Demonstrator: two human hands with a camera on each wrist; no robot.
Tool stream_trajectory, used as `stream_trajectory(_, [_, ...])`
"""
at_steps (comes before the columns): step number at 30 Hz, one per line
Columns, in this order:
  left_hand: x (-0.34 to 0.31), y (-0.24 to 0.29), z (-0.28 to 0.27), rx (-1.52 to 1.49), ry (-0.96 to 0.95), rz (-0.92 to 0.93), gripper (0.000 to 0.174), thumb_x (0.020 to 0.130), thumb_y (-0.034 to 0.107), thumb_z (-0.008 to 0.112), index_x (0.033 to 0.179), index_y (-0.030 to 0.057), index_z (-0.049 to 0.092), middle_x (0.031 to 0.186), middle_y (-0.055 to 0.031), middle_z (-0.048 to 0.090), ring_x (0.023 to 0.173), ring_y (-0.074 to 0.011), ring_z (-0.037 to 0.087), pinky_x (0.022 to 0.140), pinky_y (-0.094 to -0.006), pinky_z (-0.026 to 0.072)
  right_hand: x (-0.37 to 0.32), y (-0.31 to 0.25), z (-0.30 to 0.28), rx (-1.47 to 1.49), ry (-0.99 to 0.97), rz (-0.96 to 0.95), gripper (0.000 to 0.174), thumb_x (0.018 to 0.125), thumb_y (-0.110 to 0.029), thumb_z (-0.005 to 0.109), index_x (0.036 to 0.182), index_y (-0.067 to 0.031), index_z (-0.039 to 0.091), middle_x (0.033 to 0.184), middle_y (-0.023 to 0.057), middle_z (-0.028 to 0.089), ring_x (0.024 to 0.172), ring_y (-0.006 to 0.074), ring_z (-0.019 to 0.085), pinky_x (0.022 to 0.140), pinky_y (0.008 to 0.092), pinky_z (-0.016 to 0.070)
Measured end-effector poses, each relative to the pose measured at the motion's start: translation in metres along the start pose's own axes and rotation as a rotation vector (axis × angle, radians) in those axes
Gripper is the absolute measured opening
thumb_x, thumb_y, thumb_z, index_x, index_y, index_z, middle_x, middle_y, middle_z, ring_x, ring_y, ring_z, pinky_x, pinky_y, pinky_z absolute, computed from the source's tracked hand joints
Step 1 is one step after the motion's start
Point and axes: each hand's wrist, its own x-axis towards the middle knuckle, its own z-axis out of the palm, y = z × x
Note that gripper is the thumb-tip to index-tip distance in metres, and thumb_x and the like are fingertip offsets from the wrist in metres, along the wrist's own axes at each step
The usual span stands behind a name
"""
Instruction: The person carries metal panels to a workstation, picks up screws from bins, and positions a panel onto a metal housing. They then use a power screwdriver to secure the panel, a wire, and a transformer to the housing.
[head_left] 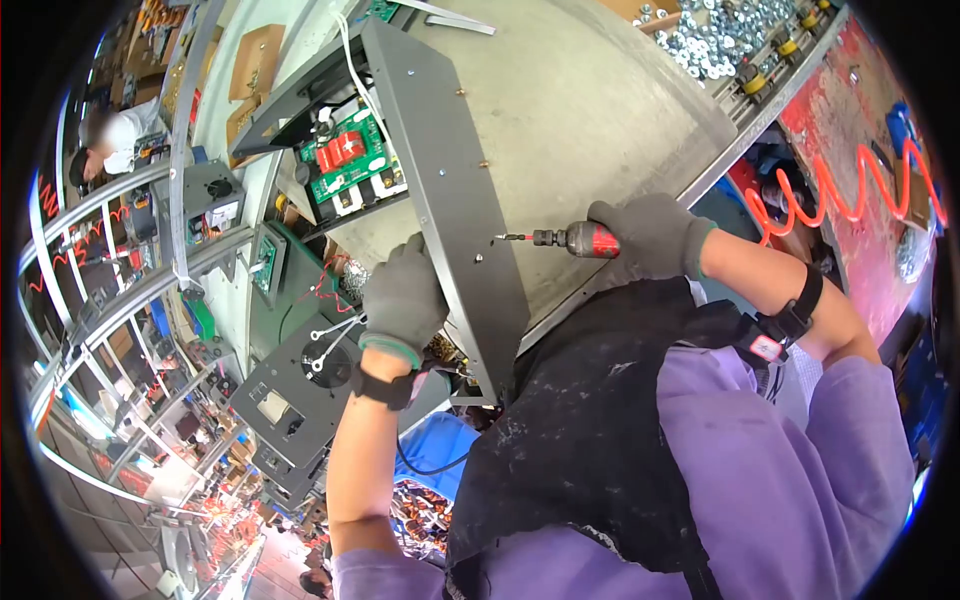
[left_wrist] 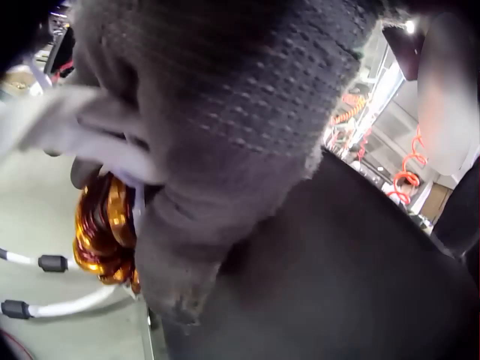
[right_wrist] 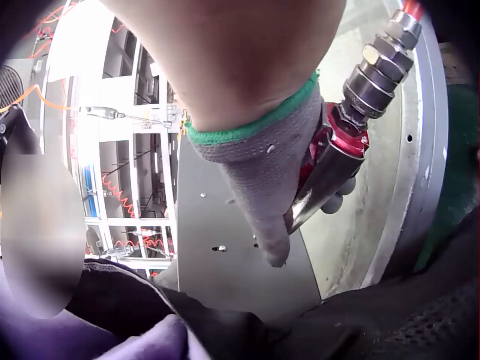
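Note:
My gloved right hand (head_left: 652,238) grips a red air screwdriver (head_left: 592,240). Its bit points left at the slotted face of a grey metal housing (head_left: 462,205), the tip right by a hole. In the right wrist view, the screwdriver (right_wrist: 330,169) shows its metal hose coupling above the palm. My gloved left hand (head_left: 405,295) is behind the panel's left edge, around a copper-wound coil (left_wrist: 105,232) with fingers on both sides of it. The glove hides much of the coil. White leads (left_wrist: 79,304) with black sleeves run from it.
A green circuit board (head_left: 350,165) with a red part sits inside the housing. Loose washers (head_left: 715,40) lie at the bench's far end. A second grey panel with a fan (head_left: 290,400) is at the left, above a blue crate (head_left: 440,450). A red coiled hose (head_left: 830,195) hangs at right.

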Motion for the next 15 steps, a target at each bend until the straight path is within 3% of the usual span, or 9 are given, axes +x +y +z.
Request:
stream_trajectory(1, [0.006, 0.003, 0.003, 0.007, -0.137, -0.151, 0.039, 0.073, 0.019, 0.068, 0.107, 0.0039, 0.056, 0.092, -0.0152, 0.063, 0.083, -0.0323, 0.065, 0.068, -0.0421, 0.0521, 0.001, 0.003, 0.004, 0.016, 0.01, -0.016, 0.069, 0.067, -0.053, 0.075, 0.113, -0.0088, 0.047, 0.071, 0.0164, 0.061, 0.071, 0.0382, 0.061, 0.063, 0.0459, 0.0454])
stream_trajectory(2, [0.009, 0.0, 0.004, 0.011, -0.145, -0.143, 0.039, 0.073, 0.019, 0.068, 0.107, 0.0039, 0.056, 0.092, -0.0152, 0.063, 0.083, -0.0323, 0.065, 0.068, -0.0421, 0.0521, 0.002, 0.005, 0.007, 0.032, 0.02, -0.032, 0.069, 0.068, -0.053, 0.075, 0.113, -0.0087, 0.047, 0.072, 0.0164, 0.061, 0.071, 0.0381, 0.061, 0.064, 0.0459, 0.0455])
stream_trajectory(5, [0.013, -0.013, 0.002, 0.016, -0.081, 0.111, 0.026, 0.076, 0.022, 0.065, 0.093, 0.0034, 0.06, 0.081, -0.0167, 0.065, 0.071, -0.0331, 0.066, 0.06, -0.041, 0.0532, 0.007, 0.005, 0.002, 0.034, -0.018, -0.02, 0.069, 0.067, -0.054, 0.075, 0.112, -0.0085, 0.048, 0.073, 0.0163, 0.062, 0.072, 0.0382, 0.061, 0.064, 0.0459, 0.0456])
stream_trajectory(12, [0.006, -0.009, 0.008, 0.024, -0.1, 0.036, 0.026, 0.076, 0.021, 0.065, 0.094, 0.0031, 0.059, 0.081, -0.0158, 0.064, 0.073, -0.0326, 0.066, 0.061, -0.0405, 0.0533, 0.007, -0.004, -0.002, 0.025, -0.025, -0.058, 0.068, 0.067, -0.054, 0.076, 0.11, -0.0084, 0.049, 0.073, 0.0162, 0.062, 0.073, 0.0378, 0.062, 0.065, 0.0453, 0.0457])
stream_trajectory(15, [0.001, -0.007, 0.021, -0.018, 0.005, -0.058, 0.029, 0.077, 0.02, 0.066, 0.099, 0.005, 0.055, 0.078, -0.0131, 0.063, 0.074, -0.0306, 0.065, 0.062, -0.0405, 0.0536, 0.008, -0.006, -0.008, -0.018, -0.015, -0.072, 0.068, 0.067, -0.053, 0.076, 0.11, -0.0085, 0.049, 0.074, 0.0164, 0.063, 0.073, 0.0375, 0.062, 0.065, 0.0451, 0.0457])
